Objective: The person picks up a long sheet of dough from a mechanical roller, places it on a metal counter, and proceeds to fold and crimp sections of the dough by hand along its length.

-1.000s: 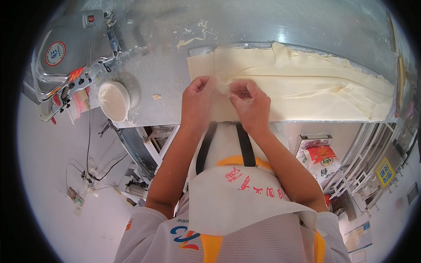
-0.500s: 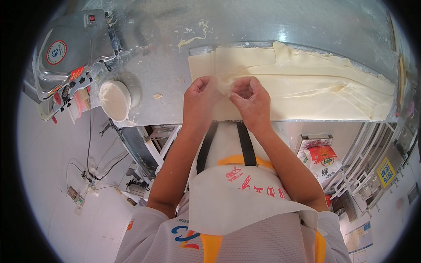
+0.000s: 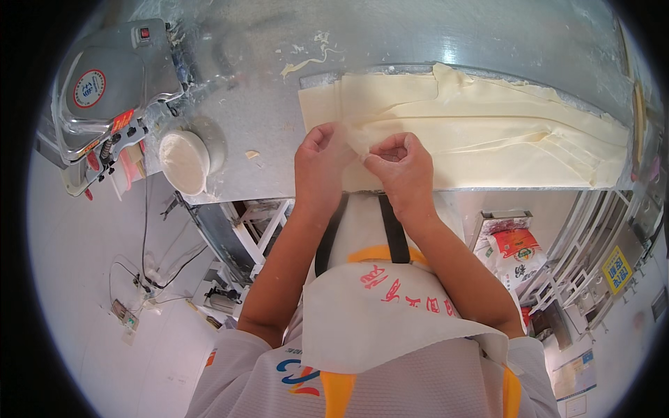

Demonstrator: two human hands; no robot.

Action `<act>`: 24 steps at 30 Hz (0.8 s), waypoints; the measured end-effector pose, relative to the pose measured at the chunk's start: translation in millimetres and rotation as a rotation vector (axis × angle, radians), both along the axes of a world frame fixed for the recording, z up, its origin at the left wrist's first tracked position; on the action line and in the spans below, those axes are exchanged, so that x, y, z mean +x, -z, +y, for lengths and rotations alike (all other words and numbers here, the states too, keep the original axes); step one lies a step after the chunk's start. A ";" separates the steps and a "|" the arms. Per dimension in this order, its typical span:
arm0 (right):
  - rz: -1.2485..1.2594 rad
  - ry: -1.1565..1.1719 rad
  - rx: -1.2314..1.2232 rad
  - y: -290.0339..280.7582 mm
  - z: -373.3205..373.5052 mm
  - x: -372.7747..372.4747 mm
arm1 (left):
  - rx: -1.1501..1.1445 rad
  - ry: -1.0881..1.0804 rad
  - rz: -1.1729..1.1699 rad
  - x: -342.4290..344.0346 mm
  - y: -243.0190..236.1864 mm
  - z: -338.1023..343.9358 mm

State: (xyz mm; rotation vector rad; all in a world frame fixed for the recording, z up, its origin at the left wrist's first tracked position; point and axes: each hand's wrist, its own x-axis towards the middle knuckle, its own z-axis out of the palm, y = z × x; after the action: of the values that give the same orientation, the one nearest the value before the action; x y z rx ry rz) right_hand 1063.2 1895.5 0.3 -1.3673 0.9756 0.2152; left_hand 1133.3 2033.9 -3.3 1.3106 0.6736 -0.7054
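Note:
Pale yellow dough sheets (image 3: 488,132) lie layered and partly creased along the near side of the metal worktop. At their left part, my right hand (image 3: 403,166) is closed, thumb and forefinger pinching the thin dough. Just to its left, my left hand (image 3: 319,167) has its fingers curled in above the same dough. A smear covers its thumb side, so what it holds there cannot be made out. Between the two hands the dough looks hazy and slightly raised.
A white tub of flour (image 3: 185,161) stands at the worktop's left edge, below a grey machine (image 3: 104,76). Dough scraps (image 3: 310,64) lie on the metal worktop (image 3: 244,97). Beneath, at the right, a printed sack (image 3: 516,254) sits beside white racks (image 3: 557,244).
My right hand has moved slightly down toward me and turned a little, still pinched. The left hand stays nearly in place, fingers still curled. The dough sheets look unchanged.

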 end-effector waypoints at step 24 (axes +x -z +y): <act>0.017 0.037 0.097 -16.3 3.3 1.5 | -0.069 -0.071 -0.006 -10.4 -5.6 3.5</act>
State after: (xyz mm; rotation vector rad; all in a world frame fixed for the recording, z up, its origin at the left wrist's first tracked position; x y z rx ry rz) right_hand 1064.7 1898.8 16.6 -1.2598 0.9918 0.2437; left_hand 1122.8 2037.4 2.4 1.2192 0.6820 -0.6612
